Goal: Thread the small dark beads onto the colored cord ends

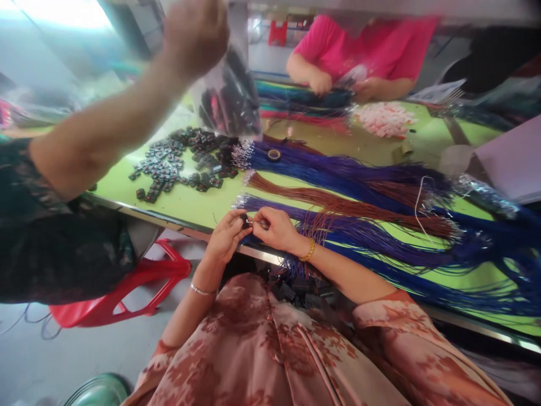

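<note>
Pinching a small black block (244,220) between the thumb and fingers of the left hand (227,234), just above the near edge of the tabletop (181,206), while clamping the right hand (276,228) on what is looking like a wire end (249,222), right beside the block. Holding both hands close together, fingertips almost meeting. Seemingly being at the joining step, fitting wire to block, and so probably calling for steadying the block in the left hand, lining up the tip and pushing straight with the right. Having loose blocks (158,169) beyond and to the left of the left hand, and bundles of blue wires (321,160) and brown wires (304,197) beyond and to the right of the right hand. Losing sight of the joint behind the fingertips, so being unable to tell how deep or firm. Seeing dark pieces (302,294) below the right hand only partly and dimly. Seeing a co-worker's hand (196,36) beyond the left hand only blurred and cut off by the top edge, near a plastic bag (230,98) of unclear contents.
</note>
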`<state>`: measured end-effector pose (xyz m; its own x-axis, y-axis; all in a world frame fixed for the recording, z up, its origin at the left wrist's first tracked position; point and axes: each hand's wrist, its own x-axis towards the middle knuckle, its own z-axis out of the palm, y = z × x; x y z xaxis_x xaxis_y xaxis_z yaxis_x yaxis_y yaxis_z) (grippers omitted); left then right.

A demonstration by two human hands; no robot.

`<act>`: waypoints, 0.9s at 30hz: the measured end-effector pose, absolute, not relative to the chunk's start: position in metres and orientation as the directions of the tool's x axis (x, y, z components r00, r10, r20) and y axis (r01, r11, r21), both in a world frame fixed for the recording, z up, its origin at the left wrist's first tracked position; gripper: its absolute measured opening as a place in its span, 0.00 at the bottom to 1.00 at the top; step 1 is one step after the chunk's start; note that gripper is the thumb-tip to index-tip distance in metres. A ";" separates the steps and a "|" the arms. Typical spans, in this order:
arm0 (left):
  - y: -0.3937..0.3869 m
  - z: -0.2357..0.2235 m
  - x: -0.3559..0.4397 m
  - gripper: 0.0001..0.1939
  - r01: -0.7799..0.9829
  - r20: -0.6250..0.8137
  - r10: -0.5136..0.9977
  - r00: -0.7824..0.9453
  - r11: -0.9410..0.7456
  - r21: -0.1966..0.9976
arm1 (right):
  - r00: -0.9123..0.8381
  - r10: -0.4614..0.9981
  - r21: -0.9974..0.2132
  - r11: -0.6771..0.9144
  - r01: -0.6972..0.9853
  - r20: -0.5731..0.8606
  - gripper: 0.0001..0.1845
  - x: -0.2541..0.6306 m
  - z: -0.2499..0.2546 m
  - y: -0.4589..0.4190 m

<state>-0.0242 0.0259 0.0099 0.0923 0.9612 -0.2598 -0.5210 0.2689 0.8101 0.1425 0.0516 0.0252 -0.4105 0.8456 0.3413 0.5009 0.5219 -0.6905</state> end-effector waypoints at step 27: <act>0.020 -0.007 -0.008 0.19 -0.407 -0.195 0.971 -0.139 0.124 0.905 | -0.441 0.884 -0.535 0.450 0.715 0.153 0.09 0.162 0.027 0.100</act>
<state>-0.0077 0.0203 -0.0071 -0.1389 0.9708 -0.1954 -0.4068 0.1240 0.9051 0.1620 0.1000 0.0267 -0.4414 0.8841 0.1531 0.7153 0.4498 -0.5348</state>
